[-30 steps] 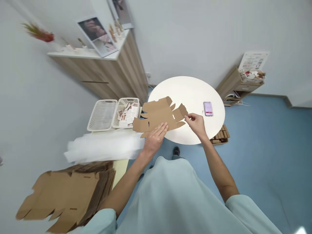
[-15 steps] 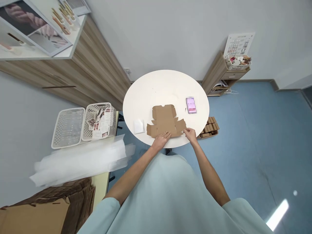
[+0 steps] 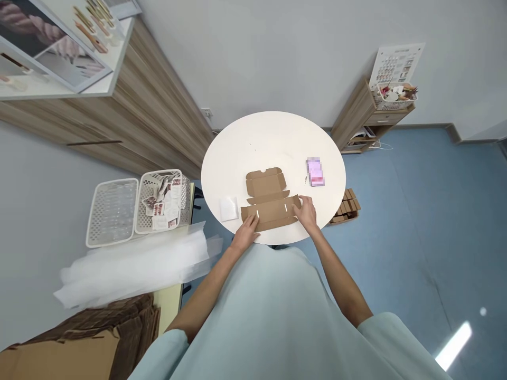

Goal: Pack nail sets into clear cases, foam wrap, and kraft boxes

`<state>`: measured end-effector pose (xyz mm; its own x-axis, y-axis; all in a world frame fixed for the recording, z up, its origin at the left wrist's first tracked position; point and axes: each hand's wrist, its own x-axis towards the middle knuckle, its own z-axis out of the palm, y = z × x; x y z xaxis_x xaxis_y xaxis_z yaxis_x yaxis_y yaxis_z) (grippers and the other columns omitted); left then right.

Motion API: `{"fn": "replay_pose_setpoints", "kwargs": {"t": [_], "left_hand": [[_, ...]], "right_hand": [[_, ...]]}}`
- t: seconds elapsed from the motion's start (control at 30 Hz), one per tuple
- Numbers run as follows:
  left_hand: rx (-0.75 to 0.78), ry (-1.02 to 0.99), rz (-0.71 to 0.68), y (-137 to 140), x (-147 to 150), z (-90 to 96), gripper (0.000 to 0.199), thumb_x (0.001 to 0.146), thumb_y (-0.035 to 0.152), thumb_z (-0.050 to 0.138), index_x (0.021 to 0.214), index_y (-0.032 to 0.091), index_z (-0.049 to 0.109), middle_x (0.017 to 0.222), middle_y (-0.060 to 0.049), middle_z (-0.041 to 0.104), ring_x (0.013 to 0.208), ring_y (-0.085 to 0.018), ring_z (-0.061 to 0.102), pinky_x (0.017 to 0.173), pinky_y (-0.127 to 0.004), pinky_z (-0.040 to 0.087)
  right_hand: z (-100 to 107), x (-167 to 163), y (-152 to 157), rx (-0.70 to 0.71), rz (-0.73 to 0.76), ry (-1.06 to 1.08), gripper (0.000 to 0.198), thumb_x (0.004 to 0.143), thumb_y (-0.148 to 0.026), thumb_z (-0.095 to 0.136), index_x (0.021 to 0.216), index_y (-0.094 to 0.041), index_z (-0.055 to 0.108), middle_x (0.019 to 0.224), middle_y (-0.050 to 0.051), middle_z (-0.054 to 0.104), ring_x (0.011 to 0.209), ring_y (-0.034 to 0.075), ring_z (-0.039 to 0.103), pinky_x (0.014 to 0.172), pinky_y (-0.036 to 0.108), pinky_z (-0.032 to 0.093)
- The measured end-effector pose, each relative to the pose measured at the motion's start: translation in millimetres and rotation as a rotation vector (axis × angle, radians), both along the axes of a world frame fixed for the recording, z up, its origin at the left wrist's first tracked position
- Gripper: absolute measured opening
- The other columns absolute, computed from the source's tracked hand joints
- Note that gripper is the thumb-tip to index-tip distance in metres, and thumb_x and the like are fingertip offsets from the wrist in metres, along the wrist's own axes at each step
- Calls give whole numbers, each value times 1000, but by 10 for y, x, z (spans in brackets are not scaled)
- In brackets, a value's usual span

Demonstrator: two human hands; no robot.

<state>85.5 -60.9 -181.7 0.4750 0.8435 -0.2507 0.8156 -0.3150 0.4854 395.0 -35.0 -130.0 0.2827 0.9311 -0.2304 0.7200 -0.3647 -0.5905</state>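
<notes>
A brown cardboard box (image 3: 271,211), partly folded, lies on the white oval table (image 3: 273,126) close to my body. Its front panel is creased up and shows two pale slots, while the far lid part with its small side flaps lies spread out behind. My left hand (image 3: 246,232) holds the front panel's left end, fingers over the cardboard and thumb at the near edge. At the right end, my right hand (image 3: 306,212) grips the side flap between thumb and fingers. A flat white packet (image 3: 228,209) lies left of the box.
A pink-purple blurred item (image 3: 316,172) sits at the table's right. Left are white baskets (image 3: 158,200), one with small packets, a white sheet stack (image 3: 138,266) and flattened cardboard (image 3: 59,353). A carton of small brown boxes (image 3: 347,206) stands on the floor at right.
The box's near part has been folded up and inward, showing its slots. My left hand moved left to the box's end; my right hand shifted onto the right flap. The view shifted slightly.
</notes>
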Motion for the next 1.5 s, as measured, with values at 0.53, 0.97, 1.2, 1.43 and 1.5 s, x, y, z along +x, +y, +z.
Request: {"fn": "replay_pose_setpoints", "kwargs": {"t": [0.53,0.97,1.2,1.43,1.5], "left_hand": [[-93,-117,229,95,-37,164,33,93,18,59,116,23,83,155,-7,62,147,-28,57,124,-44,46],[-172,-78,587,247,178,366,62,90,23,67,150,23,51,135,-8,74,119,-30,73,102,-41,56],[-172,-32,531,392,211,441,70,92,25,65,158,27,42,128,-6,76,113,-28,74,93,-37,55],[-99,27,440,403,263,355,46,98,27,58,144,26,61,124,-8,77,114,-29,71,94,-38,55],[-87,42,407,404,287,344,44,101,27,55,144,26,62,126,-9,76,114,-29,71,94,-38,54]], "right_hand": [[-203,-495,867,-143,272,143,43,95,-32,66,135,-17,60,144,15,54,117,24,67,107,38,52],[-133,-275,290,-250,535,154,137,69,-46,97,173,-39,7,160,18,32,138,38,56,102,52,56],[-176,-219,213,-290,576,179,154,60,-47,102,173,-38,-4,169,22,18,145,41,50,111,55,50],[-183,-207,224,-271,583,156,137,72,-40,93,174,-34,2,168,22,22,137,37,57,107,50,53],[-171,-196,242,-264,584,159,127,78,-40,89,174,-33,6,167,21,25,128,34,63,103,47,55]]}}
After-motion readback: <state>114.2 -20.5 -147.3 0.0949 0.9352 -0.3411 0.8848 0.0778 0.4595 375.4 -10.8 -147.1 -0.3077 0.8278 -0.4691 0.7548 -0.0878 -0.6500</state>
